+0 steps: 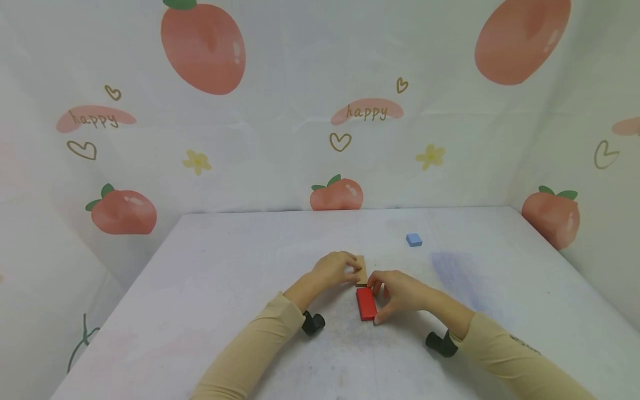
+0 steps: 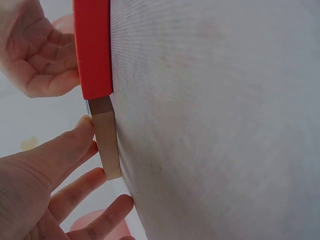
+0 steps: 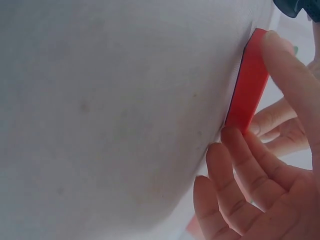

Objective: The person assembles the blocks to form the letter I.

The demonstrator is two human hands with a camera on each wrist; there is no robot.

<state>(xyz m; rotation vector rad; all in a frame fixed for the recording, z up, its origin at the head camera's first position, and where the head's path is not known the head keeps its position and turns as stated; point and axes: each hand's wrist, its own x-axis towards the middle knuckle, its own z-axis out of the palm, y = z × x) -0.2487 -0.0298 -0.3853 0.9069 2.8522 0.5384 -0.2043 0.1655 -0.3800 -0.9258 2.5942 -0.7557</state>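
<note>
a bright red, flat rectangular block lies on the white table, pinched by the right hand — the left hand seemingly grips the tan wooden block just beyond — its side visible from the left wrist, not the right.

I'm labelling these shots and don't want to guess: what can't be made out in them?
- Wood block, head view: its left side is partly hidden by the fingers of the left hand.
- Red block, left wrist view: one end is cut off by the top edge.
- Right hand, right wrist view: cut off by the right and bottom edges.
- Sleeve print, head view: too small and blurred to read.
</note>
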